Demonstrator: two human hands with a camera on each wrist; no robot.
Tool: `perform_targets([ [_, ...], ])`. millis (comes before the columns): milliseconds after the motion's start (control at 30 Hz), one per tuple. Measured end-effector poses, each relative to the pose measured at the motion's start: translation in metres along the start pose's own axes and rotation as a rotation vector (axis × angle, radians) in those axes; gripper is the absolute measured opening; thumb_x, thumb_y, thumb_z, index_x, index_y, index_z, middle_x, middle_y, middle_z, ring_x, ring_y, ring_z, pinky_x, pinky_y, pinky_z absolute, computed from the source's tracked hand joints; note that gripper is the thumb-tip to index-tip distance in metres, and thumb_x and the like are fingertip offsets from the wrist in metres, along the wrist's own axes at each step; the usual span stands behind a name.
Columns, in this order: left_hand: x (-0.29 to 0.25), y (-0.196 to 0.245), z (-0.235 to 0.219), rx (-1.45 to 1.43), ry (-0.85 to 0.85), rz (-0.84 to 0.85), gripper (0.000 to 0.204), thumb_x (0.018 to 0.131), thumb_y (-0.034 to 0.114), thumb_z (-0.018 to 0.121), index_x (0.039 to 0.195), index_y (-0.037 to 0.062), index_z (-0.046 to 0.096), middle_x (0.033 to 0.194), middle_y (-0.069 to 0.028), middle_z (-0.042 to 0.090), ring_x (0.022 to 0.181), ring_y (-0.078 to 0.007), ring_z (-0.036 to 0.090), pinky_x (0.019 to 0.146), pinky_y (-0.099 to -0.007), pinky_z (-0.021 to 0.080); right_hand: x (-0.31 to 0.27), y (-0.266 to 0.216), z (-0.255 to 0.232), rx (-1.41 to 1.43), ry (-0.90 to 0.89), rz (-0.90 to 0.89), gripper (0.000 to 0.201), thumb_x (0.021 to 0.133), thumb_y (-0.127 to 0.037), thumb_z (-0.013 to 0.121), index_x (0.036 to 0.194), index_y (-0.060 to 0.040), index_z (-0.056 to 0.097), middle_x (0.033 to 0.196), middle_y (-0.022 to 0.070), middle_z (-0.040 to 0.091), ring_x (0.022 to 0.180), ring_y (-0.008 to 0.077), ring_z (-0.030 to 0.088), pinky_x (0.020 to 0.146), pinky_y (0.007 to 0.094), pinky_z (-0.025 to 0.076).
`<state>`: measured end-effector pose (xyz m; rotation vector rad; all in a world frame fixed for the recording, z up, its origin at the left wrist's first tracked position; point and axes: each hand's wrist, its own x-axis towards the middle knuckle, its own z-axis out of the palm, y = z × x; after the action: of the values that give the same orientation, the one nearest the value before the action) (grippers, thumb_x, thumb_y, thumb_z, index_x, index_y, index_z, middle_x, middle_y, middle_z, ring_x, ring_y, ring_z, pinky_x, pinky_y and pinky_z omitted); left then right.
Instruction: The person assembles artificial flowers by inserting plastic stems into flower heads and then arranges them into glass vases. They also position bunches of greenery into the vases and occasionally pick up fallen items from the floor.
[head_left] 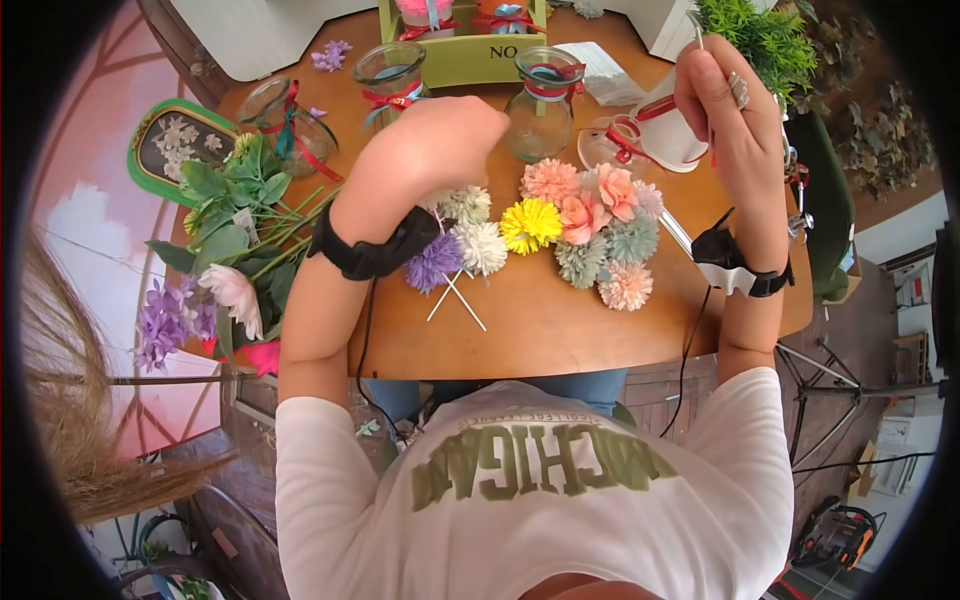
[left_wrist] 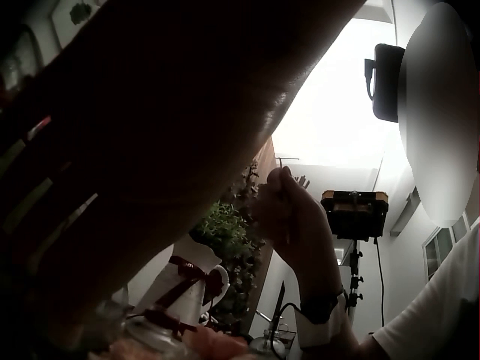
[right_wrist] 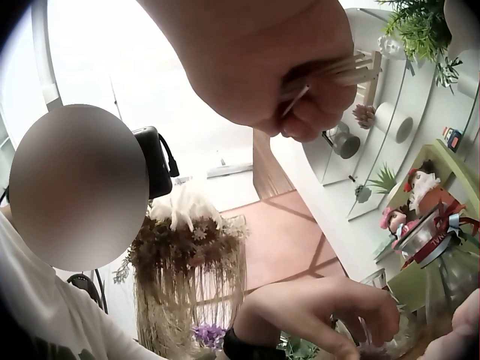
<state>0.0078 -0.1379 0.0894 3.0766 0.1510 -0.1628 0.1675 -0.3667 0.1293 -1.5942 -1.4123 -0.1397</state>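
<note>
In the head view my right hand [head_left: 735, 115] is raised above the right side of the table and grips thin white sticks [head_left: 711, 130]. The right wrist view shows the curled fingers around several of these sticks [right_wrist: 349, 73], with one poking out lower. My left hand [head_left: 440, 145] hovers over artificial flower heads, its fingertips hidden from above. Spread, bent fingers of that hand [right_wrist: 337, 307] point down in the right wrist view. Beneath and beside it lie a purple flower [head_left: 432, 263], a white flower [head_left: 481, 248] and a yellow flower [head_left: 531, 226].
Peach and grey-green flowers [head_left: 628, 285] lie right of the yellow one. Glass jars with ribbons [head_left: 545, 120] stand behind, before a green box [head_left: 490, 65]. Leafy stems with a pink flower [head_left: 232, 290] lie left, near a green frame [head_left: 140, 150]. A white cup [head_left: 672, 125] stands right.
</note>
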Motion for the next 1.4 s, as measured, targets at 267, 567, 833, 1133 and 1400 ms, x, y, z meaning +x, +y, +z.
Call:
perform_targets([
  [267, 0.025, -0.023, 0.021, -0.064, -0.323, 0.021, 0.057, 0.065, 0.019, 0.084, 0.117, 0.0012, 0.072, 0.111, -0.0168, 0.074, 0.102, -0.0346, 0.071, 0.086, -0.0416, 0.058, 0.004, -0.010, 0.003, 0.016, -0.058, 0.029, 0.030, 0.113, -0.024, 0.045, 0.108, -0.0031, 0.065, 0.070, -0.0051, 0.048, 0.062, 0.0016, 0.036, 0.054, 0.0217, 0.025],
  [567, 0.013, -0.042, -0.002, -0.237, -0.056, 0.209, 0.030, 0.076, 0.018, 0.076, 0.100, -0.0001, 0.071, 0.087, -0.0158, 0.071, 0.084, -0.0313, 0.068, 0.074, -0.0404, 0.054, 0.005, -0.019, 0.001, -0.054, 0.025, 0.044, 0.024, 0.108, -0.023, 0.056, 0.103, -0.0025, 0.068, 0.068, -0.0010, 0.050, 0.066, 0.0055, 0.047, 0.060, 0.0251, 0.040],
  [833, -0.016, -0.025, -0.039, -0.492, 0.613, 0.117, 0.030, 0.090, 0.024, 0.076, 0.102, -0.0008, 0.065, 0.080, -0.0062, 0.064, 0.074, -0.0123, 0.060, 0.067, -0.0303, 0.048, 0.003, -0.010, 0.012, -0.092, 0.028, -0.008, 0.023, 0.098, -0.025, 0.072, 0.098, -0.0021, 0.071, 0.074, 0.0001, 0.060, 0.062, 0.0036, 0.048, 0.055, 0.0227, 0.038],
  [1133, -0.007, 0.016, -0.029, -0.900, 0.694, 0.256, 0.027, 0.094, 0.018, 0.076, 0.112, 0.0007, 0.064, 0.102, -0.0012, 0.069, 0.093, -0.0079, 0.064, 0.079, -0.0247, 0.053, -0.002, -0.014, 0.029, -0.164, -0.099, -0.076, 0.019, 0.092, -0.015, 0.076, 0.102, -0.0005, 0.069, 0.079, 0.0085, 0.069, 0.062, 0.0132, 0.060, 0.057, 0.0285, 0.049],
  [1400, -0.007, 0.021, -0.027, -0.554, 0.834, 0.481, 0.034, 0.084, 0.008, 0.074, 0.118, 0.0045, 0.068, 0.110, -0.0054, 0.070, 0.093, -0.0170, 0.067, 0.076, -0.0308, 0.055, -0.001, -0.014, 0.028, -0.200, -0.155, -0.130, 0.018, 0.092, -0.012, 0.073, 0.106, -0.0016, 0.067, 0.079, 0.0157, 0.065, 0.065, 0.0308, 0.060, 0.059, 0.0364, 0.049],
])
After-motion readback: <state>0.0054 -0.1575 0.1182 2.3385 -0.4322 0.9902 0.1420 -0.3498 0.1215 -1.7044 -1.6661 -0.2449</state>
